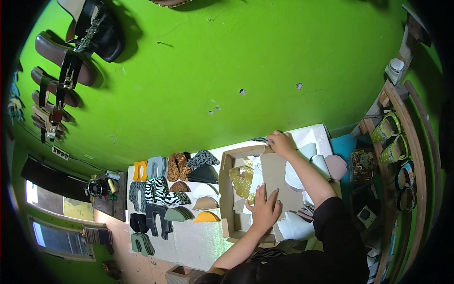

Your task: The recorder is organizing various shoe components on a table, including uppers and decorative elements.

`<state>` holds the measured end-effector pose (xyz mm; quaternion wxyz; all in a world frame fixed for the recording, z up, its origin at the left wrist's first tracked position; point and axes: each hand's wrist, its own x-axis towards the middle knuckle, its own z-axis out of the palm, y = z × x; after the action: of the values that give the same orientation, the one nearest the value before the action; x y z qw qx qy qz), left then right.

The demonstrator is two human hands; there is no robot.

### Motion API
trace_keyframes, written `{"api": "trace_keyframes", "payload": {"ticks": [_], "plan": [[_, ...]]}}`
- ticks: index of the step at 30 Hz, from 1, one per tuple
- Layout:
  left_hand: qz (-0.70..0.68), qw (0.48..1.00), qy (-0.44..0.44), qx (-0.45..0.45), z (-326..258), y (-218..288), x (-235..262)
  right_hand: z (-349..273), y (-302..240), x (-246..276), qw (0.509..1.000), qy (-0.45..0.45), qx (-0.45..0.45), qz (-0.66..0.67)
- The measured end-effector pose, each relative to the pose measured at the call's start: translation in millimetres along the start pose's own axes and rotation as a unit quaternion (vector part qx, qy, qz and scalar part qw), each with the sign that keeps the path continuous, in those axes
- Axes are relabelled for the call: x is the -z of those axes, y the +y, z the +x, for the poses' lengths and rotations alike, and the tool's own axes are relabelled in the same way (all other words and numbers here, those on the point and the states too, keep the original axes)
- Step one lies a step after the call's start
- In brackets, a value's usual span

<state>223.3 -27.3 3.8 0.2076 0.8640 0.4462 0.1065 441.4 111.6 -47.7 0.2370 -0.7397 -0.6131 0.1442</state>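
Bright green wall behind a pale worktable; we noted dark strapped sandals hung on the wall at upper left.

Left hand: lay flat, fingers spread and released, palm down on a brown cardboard sheet inside a shallow open cardboard box. Just beside its fingertips we saw a gold glittery cut piece, coarse and sparkling, with white pieces under it.

Right hand: reached to the far rim of the box, fingers pinched on a small dark thin piece; we could not tell its material.

Right of the box we recorded stacked white curved cut pieces, smooth, and a pale pink one.

Left of the box, well apart from both hands, sat rows of cut pieces: zebra and leopard prints, black, grey, tan, orange, mostly half-moon and U shapes.

A wooden rack at the right edge held green patterned sandals.
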Motion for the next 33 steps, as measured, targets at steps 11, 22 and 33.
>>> {"api": "trace_keyframes", "payload": {"ticks": [11,22,33], "plan": [[-0.079,0.996,-0.027,0.026,-4,-4,6,-116,-7,40,0.943,0.266,0.021,0.196],[-0.41,0.902,0.12,-0.065,-112,-14,77,-344,-78,41,0.953,0.241,-0.054,0.177],[-0.383,0.919,0.087,-0.016,-189,-55,38,-390,-109,63,0.99,-0.036,-0.051,0.128]]}}
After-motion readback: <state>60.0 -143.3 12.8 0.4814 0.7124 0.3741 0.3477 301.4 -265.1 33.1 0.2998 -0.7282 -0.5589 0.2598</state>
